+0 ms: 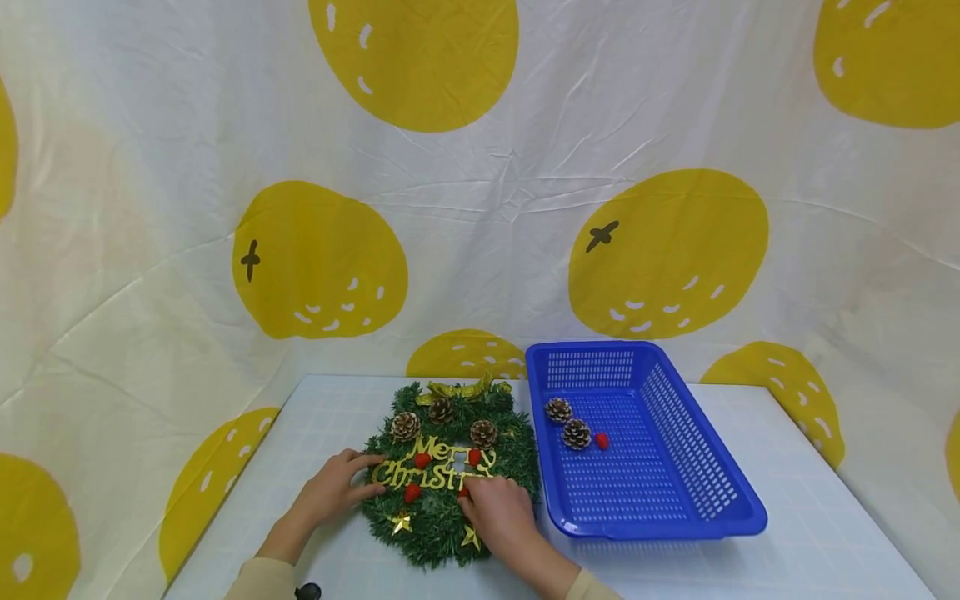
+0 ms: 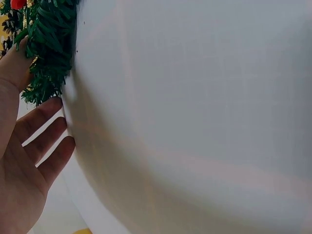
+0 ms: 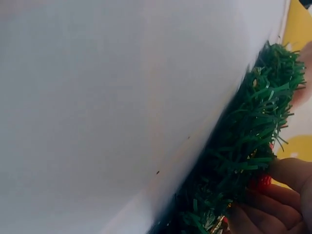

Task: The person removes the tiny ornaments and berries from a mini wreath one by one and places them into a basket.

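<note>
A green tinsel wreath [image 1: 450,533] lies on the table, with a gold "Merry Christmas" sign [image 1: 408,475], pine cones [image 1: 406,426], gold stars [image 1: 401,522] and red berries [image 1: 412,493] on it. My left hand [image 1: 333,485] rests at the wreath's left side, thumb and index finger spread at the sign's left end. In the left wrist view its other fingers [image 2: 46,139] extend straight beside the greenery. At the lower right of the sign, my right hand [image 1: 501,512] pinches a red berry [image 3: 261,182] against the wreath, its fingers partly hiding the berry and the sign's end.
Right of the wreath, close beside it, stands a blue plastic basket [image 1: 720,467] holding two pine cones [image 1: 576,434] and one red berry [image 1: 602,441]. A gold ribbon bow [image 1: 465,390] tops the wreath. A small black object [image 1: 308,592] is at the front edge near my left sleeve.
</note>
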`<state>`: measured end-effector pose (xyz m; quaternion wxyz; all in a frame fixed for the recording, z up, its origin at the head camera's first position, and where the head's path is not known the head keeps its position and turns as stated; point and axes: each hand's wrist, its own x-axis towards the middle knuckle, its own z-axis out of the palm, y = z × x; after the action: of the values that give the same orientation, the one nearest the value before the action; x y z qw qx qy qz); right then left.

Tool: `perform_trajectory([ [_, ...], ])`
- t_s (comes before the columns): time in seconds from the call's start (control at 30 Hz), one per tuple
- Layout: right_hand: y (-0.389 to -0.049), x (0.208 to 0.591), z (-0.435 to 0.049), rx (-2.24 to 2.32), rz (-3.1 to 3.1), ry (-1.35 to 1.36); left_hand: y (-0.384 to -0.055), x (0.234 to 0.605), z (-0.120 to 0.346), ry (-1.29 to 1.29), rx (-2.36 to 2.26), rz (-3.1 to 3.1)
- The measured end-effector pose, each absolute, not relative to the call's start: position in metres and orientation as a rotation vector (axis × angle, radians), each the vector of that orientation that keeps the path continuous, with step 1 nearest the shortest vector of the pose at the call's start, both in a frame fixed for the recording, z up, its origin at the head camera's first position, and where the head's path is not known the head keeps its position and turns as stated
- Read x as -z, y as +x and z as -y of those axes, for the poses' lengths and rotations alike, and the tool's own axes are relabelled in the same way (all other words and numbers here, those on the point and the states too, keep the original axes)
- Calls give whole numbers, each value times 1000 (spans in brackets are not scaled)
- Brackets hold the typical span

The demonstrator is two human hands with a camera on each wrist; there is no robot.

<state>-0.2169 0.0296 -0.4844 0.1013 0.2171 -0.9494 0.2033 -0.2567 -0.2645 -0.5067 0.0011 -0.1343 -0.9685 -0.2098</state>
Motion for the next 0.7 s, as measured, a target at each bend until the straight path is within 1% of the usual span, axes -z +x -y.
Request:
perform_trajectory([
  [0.3, -215, 486, -29, -538, 2785, 638, -257, 507, 265, -423, 659, 3044],
  [0.7, -217, 482, -33, -623, 2776, 665, -255, 505, 264, -424, 665, 3041],
])
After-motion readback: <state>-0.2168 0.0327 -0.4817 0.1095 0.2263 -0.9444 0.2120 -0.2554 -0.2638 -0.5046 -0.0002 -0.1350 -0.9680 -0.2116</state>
